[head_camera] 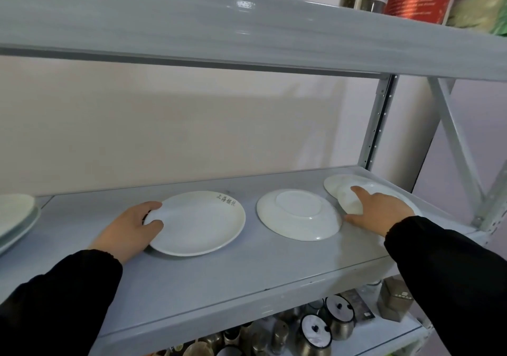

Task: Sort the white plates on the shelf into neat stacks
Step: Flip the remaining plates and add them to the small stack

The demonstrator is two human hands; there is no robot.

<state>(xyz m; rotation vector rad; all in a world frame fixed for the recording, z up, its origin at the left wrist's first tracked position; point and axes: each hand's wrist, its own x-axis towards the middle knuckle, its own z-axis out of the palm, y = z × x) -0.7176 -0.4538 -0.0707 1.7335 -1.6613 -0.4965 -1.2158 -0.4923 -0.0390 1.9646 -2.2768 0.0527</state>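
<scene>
Grey metal shelf (247,273) is being viewed from above. A white round plate with dark lettering on its far rim (200,224) is lying upright near centre. Its 9 o'clock rim is being pinched by the left hand (131,226), thumb on top and index finger curled round the edge. At 3 o'clock of it, just apart, an upside-down white round plate (299,213) is lying foot ring up. Further toward 3 o'clock, two overlapping white plates (336,185) are being touched by the right hand (378,210): index finger laid straight on the nearer one, thumb spread at its near rim. Whether that is a grip cannot be told. A stack of white plates (13,215) is being cut off at the 9 o'clock frame edge. Lidded metal pots (315,331) are sitting on the shelf below.
</scene>
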